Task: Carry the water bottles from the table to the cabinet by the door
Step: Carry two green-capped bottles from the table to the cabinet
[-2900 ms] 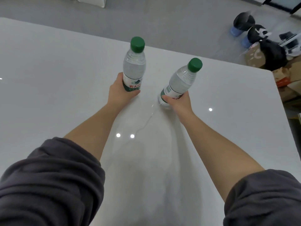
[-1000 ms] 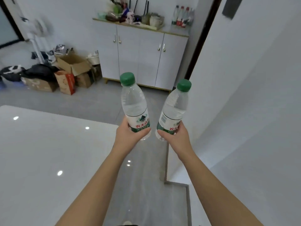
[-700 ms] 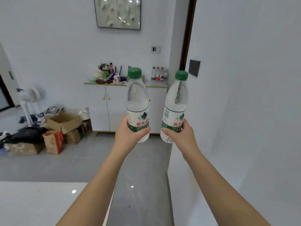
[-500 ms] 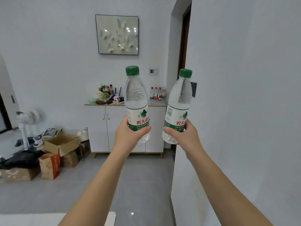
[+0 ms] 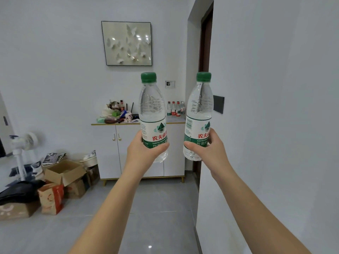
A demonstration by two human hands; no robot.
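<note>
I hold two clear water bottles with green caps upright in front of me. My left hand (image 5: 142,154) grips the left bottle (image 5: 152,110) around its label. My right hand (image 5: 209,149) grips the right bottle (image 5: 200,109) low on its label. Straight ahead, behind both bottles, stands the white cabinet (image 5: 110,149) against the far wall, beside a dark doorway (image 5: 205,39). Its top holds clutter on the left and several small bottles (image 5: 175,108) on the right. The table is out of view.
A white wall corner (image 5: 256,125) juts out close on my right. Cardboard boxes (image 5: 64,173) and bags crowd the floor to the left of the cabinet, with a white fan (image 5: 23,149) further left. Grey floor tiles (image 5: 156,208) run ahead to the cabinet.
I lifted both bottles off the table and turned towards the cabinet. My view rose from the table to the room, and the table has dropped out of sight. The cabinet looks nearer.
</note>
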